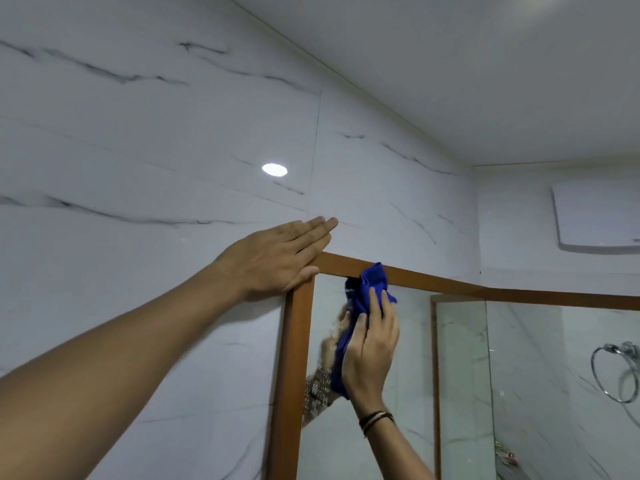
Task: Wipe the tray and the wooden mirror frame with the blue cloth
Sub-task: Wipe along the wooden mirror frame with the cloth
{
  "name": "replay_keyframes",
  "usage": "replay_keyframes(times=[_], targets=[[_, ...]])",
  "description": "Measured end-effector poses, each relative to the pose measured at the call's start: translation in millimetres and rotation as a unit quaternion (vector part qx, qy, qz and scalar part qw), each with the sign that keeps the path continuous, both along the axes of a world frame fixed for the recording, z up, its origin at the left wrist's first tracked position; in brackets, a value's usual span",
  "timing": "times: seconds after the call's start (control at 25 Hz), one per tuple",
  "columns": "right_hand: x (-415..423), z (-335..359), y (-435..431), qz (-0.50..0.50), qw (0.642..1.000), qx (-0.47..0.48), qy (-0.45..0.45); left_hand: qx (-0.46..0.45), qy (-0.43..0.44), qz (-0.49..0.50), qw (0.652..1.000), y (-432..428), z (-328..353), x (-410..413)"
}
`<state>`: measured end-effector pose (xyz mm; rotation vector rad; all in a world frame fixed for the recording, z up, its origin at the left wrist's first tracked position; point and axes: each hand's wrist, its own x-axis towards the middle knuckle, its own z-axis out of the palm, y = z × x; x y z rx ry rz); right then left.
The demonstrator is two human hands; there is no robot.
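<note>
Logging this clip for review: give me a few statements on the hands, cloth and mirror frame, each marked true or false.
1. The right hand holds the blue cloth. True.
2. The cloth touches the top rail of the wooden mirror frame. True.
3. The left hand grips the cloth too. False: it lies flat, open, at the frame's upper left corner against the marble wall.
4. The tray is in view. False: none shows.
5. The right wrist is bare. False: it wears dark bands.
</note>
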<state>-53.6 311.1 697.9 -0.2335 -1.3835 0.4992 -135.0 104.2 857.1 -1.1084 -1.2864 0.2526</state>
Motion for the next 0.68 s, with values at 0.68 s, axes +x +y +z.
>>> replay_keyframes(times=[0.68], targets=[[2, 0, -24, 0.044, 0.994, 0.092, -0.032, -0.003, 0.003, -0.017, 1.0, 4, 4, 4]])
